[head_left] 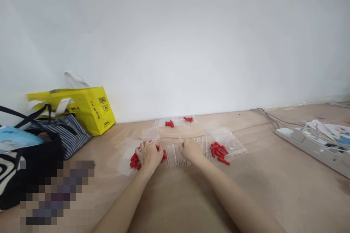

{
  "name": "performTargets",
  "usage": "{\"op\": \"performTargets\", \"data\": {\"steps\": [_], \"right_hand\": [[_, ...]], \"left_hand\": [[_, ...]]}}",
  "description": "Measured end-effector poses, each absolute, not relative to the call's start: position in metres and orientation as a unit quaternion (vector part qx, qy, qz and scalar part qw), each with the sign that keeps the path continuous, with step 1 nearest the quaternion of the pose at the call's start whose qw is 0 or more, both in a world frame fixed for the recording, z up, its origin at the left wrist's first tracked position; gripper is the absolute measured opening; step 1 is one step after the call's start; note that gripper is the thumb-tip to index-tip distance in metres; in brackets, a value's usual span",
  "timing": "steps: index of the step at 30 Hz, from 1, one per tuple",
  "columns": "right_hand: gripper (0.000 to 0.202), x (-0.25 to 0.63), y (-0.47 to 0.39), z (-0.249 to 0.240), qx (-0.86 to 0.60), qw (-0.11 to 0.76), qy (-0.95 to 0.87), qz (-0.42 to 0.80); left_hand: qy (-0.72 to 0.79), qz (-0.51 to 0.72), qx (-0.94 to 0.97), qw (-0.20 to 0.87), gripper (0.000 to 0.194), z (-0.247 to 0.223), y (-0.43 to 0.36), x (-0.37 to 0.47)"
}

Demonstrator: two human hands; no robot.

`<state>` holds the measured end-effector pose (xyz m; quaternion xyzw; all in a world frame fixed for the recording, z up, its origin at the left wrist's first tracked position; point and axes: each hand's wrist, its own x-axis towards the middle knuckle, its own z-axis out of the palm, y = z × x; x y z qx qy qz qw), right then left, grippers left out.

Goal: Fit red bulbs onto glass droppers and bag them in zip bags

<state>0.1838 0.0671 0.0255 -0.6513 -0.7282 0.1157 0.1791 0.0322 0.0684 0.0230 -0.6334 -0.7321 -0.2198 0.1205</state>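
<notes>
My left hand (149, 154) rests on a pile of red rubber-like pieces (133, 160), its fingers curled down among them; a red piece shows at its fingertips. Closed in a pinch, my right hand (190, 149) holds a thin clear tube (180, 139) whose tip sticks up beside the fingers. Under and around this hand lies a row of clear tubes (172, 156), side by side. To its right, more red pieces (218, 150) lie against a clear zip bag (232, 143).
Further back, small red pieces (169, 123) lie on clear bags near the wall. A yellow bag (95, 109), a striped bag (71, 134) and a black bag (51, 156) stand at the left. At the right are a power strip (314, 151), cables and papers (332, 131).
</notes>
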Motion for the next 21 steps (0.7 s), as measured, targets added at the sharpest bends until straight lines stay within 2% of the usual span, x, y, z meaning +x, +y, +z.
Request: {"op": "performTargets", "data": {"steps": [4, 7, 10, 13, 21], "right_hand": [[0.023, 0.218, 0.050, 0.016, -0.592, 0.265, -0.748, 0.140], [0.016, 0.246, 0.033, -0.001, -0.476, 0.331, -0.792, 0.189], [0.020, 0.262, 0.019, -0.016, -0.444, 0.341, -0.809, 0.182], [0.028, 0.263, 0.008, -0.022, -0.418, 0.328, -0.835, 0.145], [0.023, 0.249, -0.005, -0.024, -0.418, 0.312, -0.843, 0.131]], "left_hand": [[-0.663, -0.260, -0.690, 0.129, 0.025, 0.028, 0.050, 0.037], [-0.499, -0.289, -0.817, 0.023, 0.020, 0.014, 0.021, 0.042], [-0.444, -0.281, -0.844, -0.106, 0.013, -0.005, -0.003, 0.045], [-0.452, -0.286, -0.823, -0.188, 0.012, -0.012, -0.011, 0.046], [-0.425, -0.308, -0.823, -0.218, 0.020, -0.005, -0.004, 0.045]]}}
